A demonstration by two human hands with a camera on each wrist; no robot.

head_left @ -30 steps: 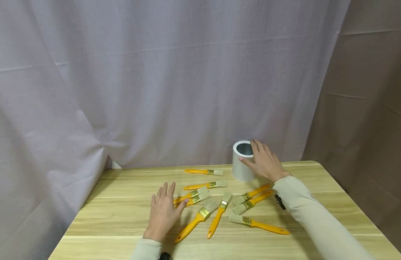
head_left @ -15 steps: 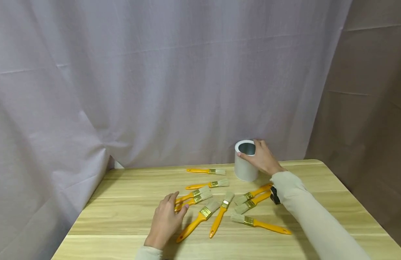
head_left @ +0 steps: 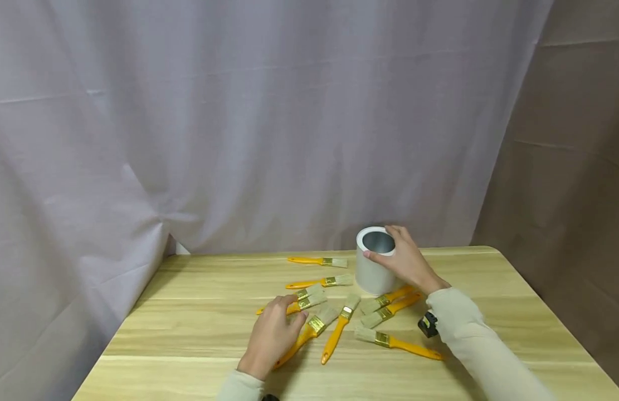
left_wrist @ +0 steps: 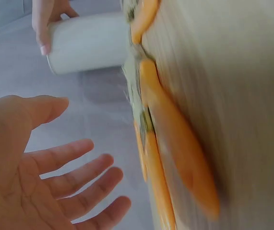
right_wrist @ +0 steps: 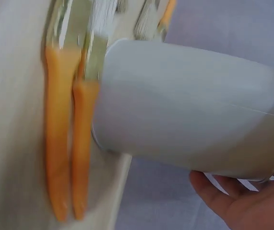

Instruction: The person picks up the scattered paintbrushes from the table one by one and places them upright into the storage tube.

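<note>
While R hand (head_left: 407, 262) grips it, can (head_left: 373, 268) stands upright.

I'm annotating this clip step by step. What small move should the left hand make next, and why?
Probably curl the left hand round the paintbrush under it: its fingers are open and hold nothing, while the right hand grips the metal can, mouth up, beside the brushes.

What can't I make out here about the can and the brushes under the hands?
- Head view: whether the left hand touches a brush or hovers over it; the hand's back hides the fingertips.
- Head view: the inside of the metal can below its rim, dark and too small.
- Right wrist view: the right hand is cut off by the frame edge; the can hides its fingers.
- Both wrist views: brushes motion-blurred.
</note>
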